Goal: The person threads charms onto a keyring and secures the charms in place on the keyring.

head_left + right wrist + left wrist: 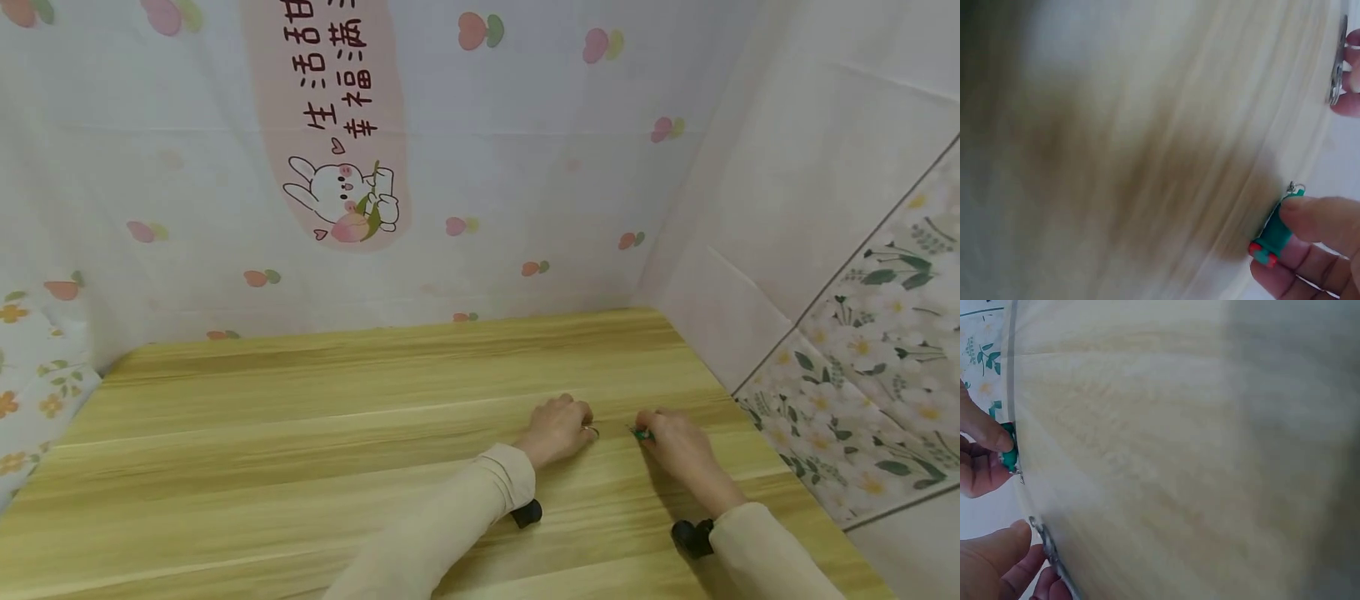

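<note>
My left hand [555, 429] grips slim silver nail clippers [1051, 551] between thumb and fingers, with their holed end sticking out past the fingertips. Across a small gap, my right hand [678, 446] pinches a little green keychain charm [1274, 232] with red bits at its lower end. A small metal ring [1299, 187] sits at the top of the charm and points toward the left hand. Both hands are low over the table [315, 467], right of its middle. The palms hide part of the clippers.
A black wrist camera [527, 514] shows under the left sleeve, another black camera [692, 537] beside the right cuff. Printed white cloth [480, 175] hangs behind the table, and a flowered panel [877, 375] stands along its right edge.
</note>
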`<state>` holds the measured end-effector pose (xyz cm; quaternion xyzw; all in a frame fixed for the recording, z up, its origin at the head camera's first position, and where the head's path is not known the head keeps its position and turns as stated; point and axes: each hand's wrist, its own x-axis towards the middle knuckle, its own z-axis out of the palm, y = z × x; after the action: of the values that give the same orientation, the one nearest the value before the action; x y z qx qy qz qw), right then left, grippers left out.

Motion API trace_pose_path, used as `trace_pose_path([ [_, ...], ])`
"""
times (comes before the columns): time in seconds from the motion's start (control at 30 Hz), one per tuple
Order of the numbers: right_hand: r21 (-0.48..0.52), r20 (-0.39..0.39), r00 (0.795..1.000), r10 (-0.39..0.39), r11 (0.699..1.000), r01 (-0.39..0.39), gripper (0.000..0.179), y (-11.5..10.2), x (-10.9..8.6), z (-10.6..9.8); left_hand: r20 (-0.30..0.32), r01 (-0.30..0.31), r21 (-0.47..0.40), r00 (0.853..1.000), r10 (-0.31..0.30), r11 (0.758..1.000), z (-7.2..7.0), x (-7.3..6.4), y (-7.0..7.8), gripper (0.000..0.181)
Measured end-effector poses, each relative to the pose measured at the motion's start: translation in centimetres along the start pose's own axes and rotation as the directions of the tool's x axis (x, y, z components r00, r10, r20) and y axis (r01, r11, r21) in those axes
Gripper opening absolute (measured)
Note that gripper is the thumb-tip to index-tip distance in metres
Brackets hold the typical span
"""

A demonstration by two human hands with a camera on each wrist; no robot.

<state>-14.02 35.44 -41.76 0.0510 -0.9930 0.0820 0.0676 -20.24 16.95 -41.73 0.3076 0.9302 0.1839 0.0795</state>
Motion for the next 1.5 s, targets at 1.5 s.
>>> trace_pose_path([
  [1.5, 0.275, -0.488, 0.814, -0.313, 0.83, 0.485, 0.007, -15.1, -1.8, -0.8, -0.211, -0.16, -0.591, 0.977, 0.04, 0.79, -5.9, -12.3, -6.7, 0.006],
])
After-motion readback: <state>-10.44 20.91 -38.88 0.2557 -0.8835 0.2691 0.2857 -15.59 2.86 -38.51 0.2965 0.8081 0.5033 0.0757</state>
